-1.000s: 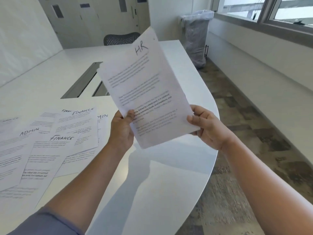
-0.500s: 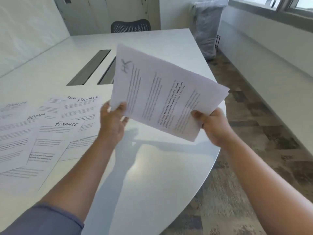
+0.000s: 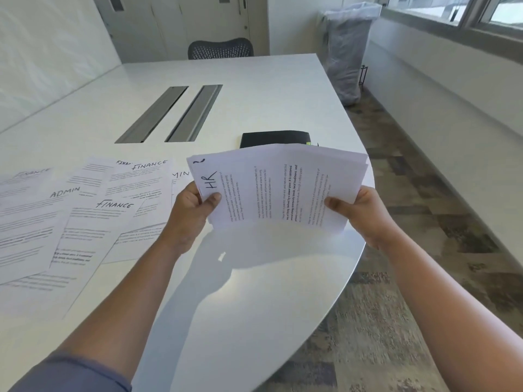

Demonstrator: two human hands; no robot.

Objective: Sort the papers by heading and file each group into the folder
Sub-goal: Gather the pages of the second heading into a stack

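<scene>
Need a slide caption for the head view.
Both hands hold HR papers sideways above a white table.

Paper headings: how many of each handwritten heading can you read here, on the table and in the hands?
FINANCE: 4 (one blurred, one cut off)
ADMIN: 2 (one half covered)
HR: 1, atop the held stack
Total: 7 headings; sheets beneath the top one are hidden.
</scene>
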